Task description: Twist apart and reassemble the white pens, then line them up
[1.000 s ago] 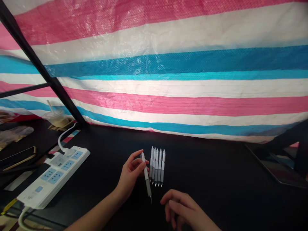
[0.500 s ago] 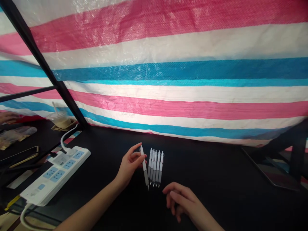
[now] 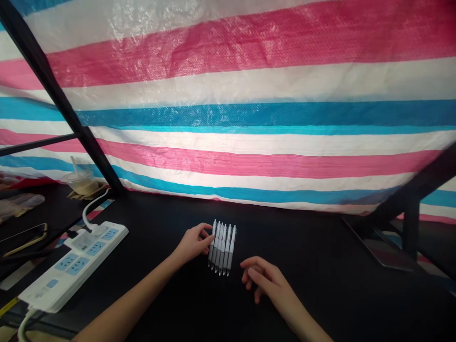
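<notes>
Several white and grey click pens (image 3: 223,249) lie side by side in a tight row on the black table (image 3: 306,237), their tips toward me. At the row's left end, the thumb and fingers of my left hand (image 3: 195,243) are closed on the outermost pen (image 3: 213,244), which lies flush with the others. Some of those fingertips are hidden behind the pen. To the right of the row, my right hand (image 3: 265,280) hovers apart from the pens, its fingers loosely curled and holding nothing.
A white power strip (image 3: 76,266) with plugged-in cables lies to my left. Beyond it are a drink cup (image 3: 80,183) and a phone (image 3: 24,237). Black frame bars (image 3: 92,147) and a striped tarp (image 3: 249,164) bound the table. A dark flat panel (image 3: 377,247) lies at right.
My left hand has brought its pen rightward against the left end of the row, from a tilted position beside it. My right hand stays near the row's right side. The view has shifted slightly.
</notes>
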Motion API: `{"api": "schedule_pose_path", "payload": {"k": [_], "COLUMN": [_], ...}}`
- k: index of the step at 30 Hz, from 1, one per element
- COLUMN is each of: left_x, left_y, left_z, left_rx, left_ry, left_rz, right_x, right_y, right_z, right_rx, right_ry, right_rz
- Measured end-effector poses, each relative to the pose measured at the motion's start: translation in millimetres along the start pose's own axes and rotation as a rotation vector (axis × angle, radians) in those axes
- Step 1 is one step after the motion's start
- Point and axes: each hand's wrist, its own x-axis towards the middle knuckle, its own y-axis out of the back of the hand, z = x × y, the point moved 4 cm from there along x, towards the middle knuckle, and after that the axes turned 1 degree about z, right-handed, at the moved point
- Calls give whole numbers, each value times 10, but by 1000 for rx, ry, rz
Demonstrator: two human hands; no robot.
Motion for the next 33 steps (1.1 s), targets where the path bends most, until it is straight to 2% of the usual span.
{"api": "schedule_pose_path", "payload": {"k": [6, 15, 20, 26, 30, 33], "left_x": [-187, -220, -234, -277, -326, -353], "left_y": [-186, -575, -651, -639, -578, -527], "left_z": [66, 236, 277, 305, 332, 371], "left_rx": [6, 10, 33, 99, 155, 209], "left_ry": [33, -20, -93, -248, -358, -430], "left_rz": [-107, -198, -206, -143, -78, -29], "right_x": [38, 137, 156, 113, -110, -576], "right_y": [169, 490, 575, 575, 504, 459], "right_z": [-15, -18, -56, -212, -486, -498], "right_rx": [43, -74, -201, -365, -349, -261], "right_ry": [22, 38, 105, 259, 454, 627], "right_rz": [200, 346, 412, 528, 661, 670]}}
